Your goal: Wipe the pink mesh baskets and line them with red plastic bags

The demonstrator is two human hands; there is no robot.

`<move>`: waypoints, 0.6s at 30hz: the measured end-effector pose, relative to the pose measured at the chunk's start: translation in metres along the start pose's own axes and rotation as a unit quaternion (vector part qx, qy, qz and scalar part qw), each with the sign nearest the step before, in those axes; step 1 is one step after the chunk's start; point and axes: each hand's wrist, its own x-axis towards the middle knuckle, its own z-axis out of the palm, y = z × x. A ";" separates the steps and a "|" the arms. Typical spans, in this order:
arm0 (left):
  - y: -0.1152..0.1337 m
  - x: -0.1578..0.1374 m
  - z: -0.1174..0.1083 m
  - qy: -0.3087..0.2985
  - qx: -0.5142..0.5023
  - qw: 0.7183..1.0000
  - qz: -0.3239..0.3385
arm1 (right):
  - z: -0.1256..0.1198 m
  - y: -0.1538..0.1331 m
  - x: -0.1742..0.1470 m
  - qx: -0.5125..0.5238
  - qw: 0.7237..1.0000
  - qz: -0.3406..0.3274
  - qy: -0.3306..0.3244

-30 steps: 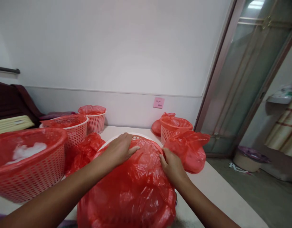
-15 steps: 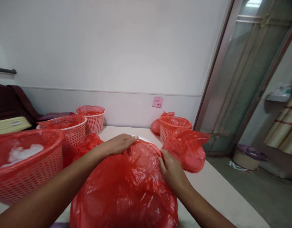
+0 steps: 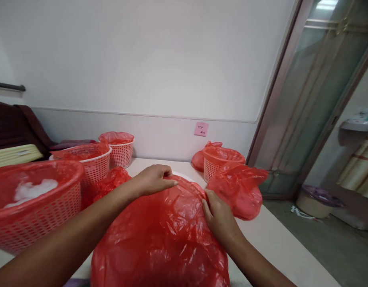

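A large red plastic bag (image 3: 163,235) fills the near middle, drawn over a round container whose white rim (image 3: 184,175) shows along its far edge. On that far edge, my left hand (image 3: 155,179) has its fingers curled over the rim and the bag, the thumb lying on top of the film. At the right side of the same edge, my right hand (image 3: 216,209) pinches the bag's border between thumb and fingers. The rest of the container is hidden under the red film.
At left stand red-lined baskets: a near one (image 3: 52,207) holding white material, a middle one (image 3: 95,169), a far one (image 3: 122,155). Crumpled red plastic (image 3: 109,183) lies between. At right are an orange-red basket (image 3: 212,167) and a filled red bag (image 3: 244,199) on the white table (image 3: 279,243).
My left thumb has come down lower onto the bag and the left fingers are more curled. My right hand keeps its hold at the edge. The whole view has shifted slightly.
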 end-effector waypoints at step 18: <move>0.008 -0.004 -0.002 0.038 0.128 0.990 0.034 | 0.001 -0.008 -0.004 0.002 1.000 0.007 -0.016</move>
